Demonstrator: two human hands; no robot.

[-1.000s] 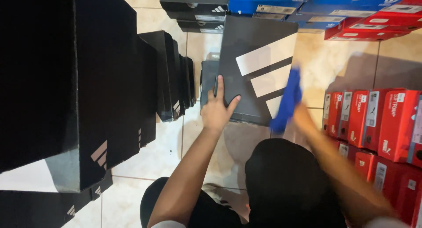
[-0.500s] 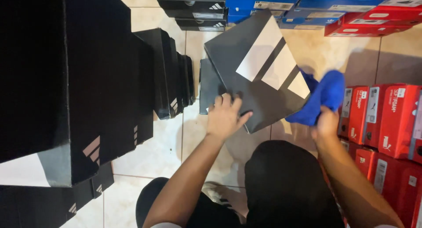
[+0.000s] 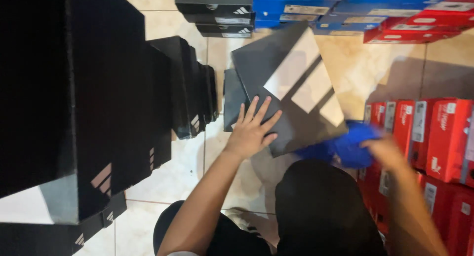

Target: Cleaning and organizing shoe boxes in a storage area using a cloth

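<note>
A dark grey shoe box (image 3: 276,73) with pale stripes on its lid lies turned at an angle on the tiled floor in front of me. My left hand (image 3: 251,129) rests flat on the lid near its lower corner, fingers spread. My right hand (image 3: 382,152), blurred by motion, grips a blue cloth (image 3: 345,146) at the box's lower right edge. My knee in black shorts (image 3: 321,206) sits just below the box.
Tall stacks of black shoe boxes (image 3: 98,103) fill the left side. Red shoe boxes (image 3: 434,137) stand in a row on the right. Blue, red and black boxes (image 3: 316,9) are piled along the far edge. Beige floor tiles (image 3: 375,63) show between them.
The grey box has turned further clockwise under my left hand. My right hand has swept the blue cloth down from the box's right side to its lower right edge.
</note>
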